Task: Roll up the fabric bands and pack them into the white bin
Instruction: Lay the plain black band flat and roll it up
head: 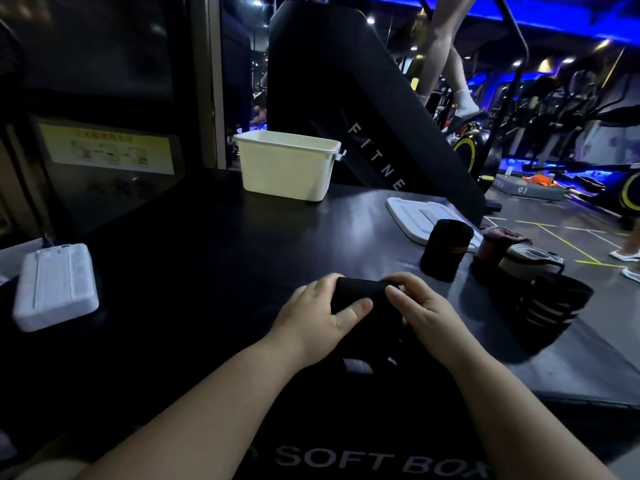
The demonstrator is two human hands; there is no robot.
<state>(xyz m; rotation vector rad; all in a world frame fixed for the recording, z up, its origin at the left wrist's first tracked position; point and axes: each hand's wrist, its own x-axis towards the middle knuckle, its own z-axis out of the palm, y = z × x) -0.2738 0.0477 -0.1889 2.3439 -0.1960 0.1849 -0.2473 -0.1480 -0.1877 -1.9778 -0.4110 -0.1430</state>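
Black fabric band (pixel 360 294): partly rolled, lying on the black mat (pixel 207 254), pinched between left hand (pixel 320 315) and right hand (pixel 424 311), fingers curled round each end. White bin (pixel 287 168): well beyond the band, upright, open-topped.

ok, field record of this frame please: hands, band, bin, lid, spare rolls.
left hand: grips black fabric band, left end
right hand: grips same band, right end
band state: appears partly rolled, on black padded box top
white plastic bin: upright, far side, inside not visible
flat white lid: off, lying right of bin
other rolls: black roll, maroon roll, beige roll, striped black roll, right edge
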